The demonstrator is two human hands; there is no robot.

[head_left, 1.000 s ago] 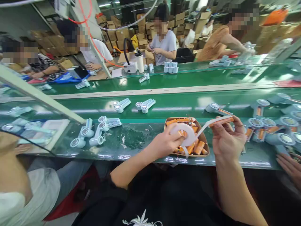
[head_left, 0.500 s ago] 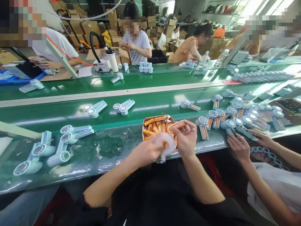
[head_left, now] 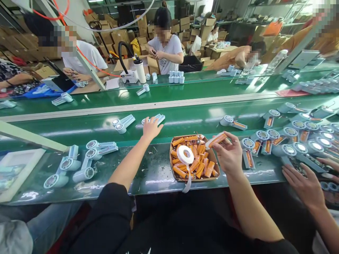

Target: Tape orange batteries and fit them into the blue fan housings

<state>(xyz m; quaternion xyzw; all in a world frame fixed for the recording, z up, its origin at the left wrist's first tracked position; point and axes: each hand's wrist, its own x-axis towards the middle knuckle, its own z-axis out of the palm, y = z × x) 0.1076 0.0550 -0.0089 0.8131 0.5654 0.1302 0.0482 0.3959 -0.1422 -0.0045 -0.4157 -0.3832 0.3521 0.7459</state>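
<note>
My right hand [head_left: 229,153] pinches an orange battery [head_left: 216,140] with a white strip along its side, above the right edge of a cardboard box [head_left: 195,180]. Orange batteries [head_left: 194,165] fill that box. On top of them lies a roll of white tape [head_left: 180,153], its loose end hanging over the front rim. My left hand [head_left: 151,129] reaches out over the green belt, fingers spread, at a pair of pale blue fan housings [head_left: 160,118]. It partly covers them, and I cannot tell whether the fingertips touch.
More pale blue housings [head_left: 124,123] lie on the belt and at the left of the bench [head_left: 70,164]. Many housings with orange batteries [head_left: 248,144] crowd the right, where a co-worker's hand [head_left: 303,183] works. A slanted post [head_left: 34,135] stands at left. Several people sit opposite.
My left hand has let go of the tape roll, now on the batteries, and moved forward and left to the housings. My right hand still holds the battery. The view has swung left.
</note>
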